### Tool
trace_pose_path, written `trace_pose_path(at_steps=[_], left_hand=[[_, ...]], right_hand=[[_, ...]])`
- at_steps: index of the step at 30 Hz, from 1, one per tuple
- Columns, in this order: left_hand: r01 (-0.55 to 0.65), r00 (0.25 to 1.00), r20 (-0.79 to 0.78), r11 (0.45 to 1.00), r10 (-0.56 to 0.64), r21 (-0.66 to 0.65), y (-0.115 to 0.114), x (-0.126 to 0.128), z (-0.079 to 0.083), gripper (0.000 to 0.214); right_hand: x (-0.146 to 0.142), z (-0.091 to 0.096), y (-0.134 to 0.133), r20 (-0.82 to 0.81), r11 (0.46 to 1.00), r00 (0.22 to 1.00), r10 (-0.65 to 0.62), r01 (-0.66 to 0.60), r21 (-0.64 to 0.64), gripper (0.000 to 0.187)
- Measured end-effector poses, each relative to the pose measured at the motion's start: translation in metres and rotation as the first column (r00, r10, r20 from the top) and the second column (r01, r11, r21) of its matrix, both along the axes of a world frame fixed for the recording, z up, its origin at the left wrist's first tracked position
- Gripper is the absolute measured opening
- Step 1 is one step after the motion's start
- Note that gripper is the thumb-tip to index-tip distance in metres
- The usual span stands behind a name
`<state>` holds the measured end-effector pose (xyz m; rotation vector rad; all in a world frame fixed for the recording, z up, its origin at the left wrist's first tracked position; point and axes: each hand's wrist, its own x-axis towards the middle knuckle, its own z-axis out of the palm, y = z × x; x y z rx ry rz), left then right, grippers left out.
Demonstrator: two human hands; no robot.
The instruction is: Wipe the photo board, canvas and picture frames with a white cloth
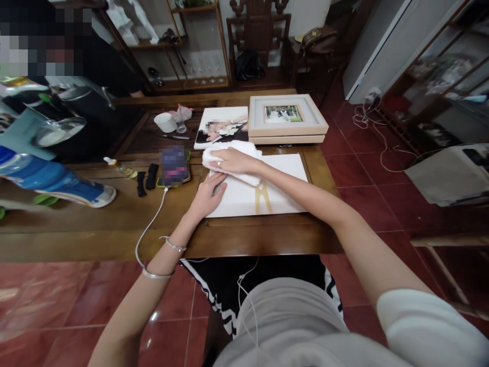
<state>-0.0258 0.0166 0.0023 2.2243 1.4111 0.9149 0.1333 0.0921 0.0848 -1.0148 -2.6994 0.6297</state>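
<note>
Two bare hands are at work: the right grip lies over a folded white cloth, its fingers bent on the fabric, though I cannot tell whether they are clamped on it. The left grip is spread flat, fingers on the left side of a white panel, just beside the cloth. The panel lies on the near right part of the wooden counter, with the cloth over its far left portion and a yellowish mark showing to the near side. Beyond the cloth lies a photo print; to its right, a framed picture sits on a second frame. Left of the hands are a phone with a white cable, two black straps and a small bottle. Farther left leans a large blue bottle. A white cup stands beyond the phone. At far left is a person in dark clothing.
</note>
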Motion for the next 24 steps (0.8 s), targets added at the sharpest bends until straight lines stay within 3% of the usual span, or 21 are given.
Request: trace_pose_path(at_steps=[3, 6, 10, 14, 16, 18, 24], left_hand=[[0.006, 1.000, -0.008, 1.000, -0.006, 0.000, 0.000, 0.000, 0.001, 0.043], [0.006, 1.000, -0.001, 1.000, -0.006, -0.002, 0.000, 0.001, 0.000, 0.044], [0.010, 1.000, 0.018, 1.000, -0.009, -0.020, -0.001, 0.001, -0.001, 0.043], [0.010, 1.000, 0.019, 1.000, -0.010, -0.014, -0.001, 0.001, -0.001, 0.041], [0.011, 1.000, 0.019, 1.000, -0.011, -0.010, -0.001, 0.001, -0.001, 0.042], [0.009, 1.000, 0.022, 1.000, -0.009, -0.013, -0.002, 0.001, -0.001, 0.042], [0.001, 1.000, 0.011, 1.000, -0.001, -0.022, -0.001, 0.001, -0.001, 0.042]], right_hand=[[-0.012, -0.002, 0.003, 0.047, 1.000, 0.999, -0.001, 0.000, 0.014, 0.030], [0.008, -0.003, 0.000, 0.059, 0.999, 0.998, -0.036, 0.034, 0.029, 0.030], [0.076, -0.003, -0.004, -0.017, 0.991, 0.993, -0.116, 0.114, -0.066, 0.036], [0.146, -0.012, -0.016, -0.100, 0.927, 0.926, -0.364, 0.351, -0.131, 0.044], [0.165, -0.018, -0.034, -0.073, 0.904, 0.903, -0.423, 0.415, -0.101, 0.042], [0.170, -0.021, -0.061, -0.001, 0.917, 0.918, -0.397, 0.397, -0.053, 0.035], [0.160, -0.009, -0.161, 0.090, 0.990, 0.986, -0.142, 0.141, 0.018, 0.020]])
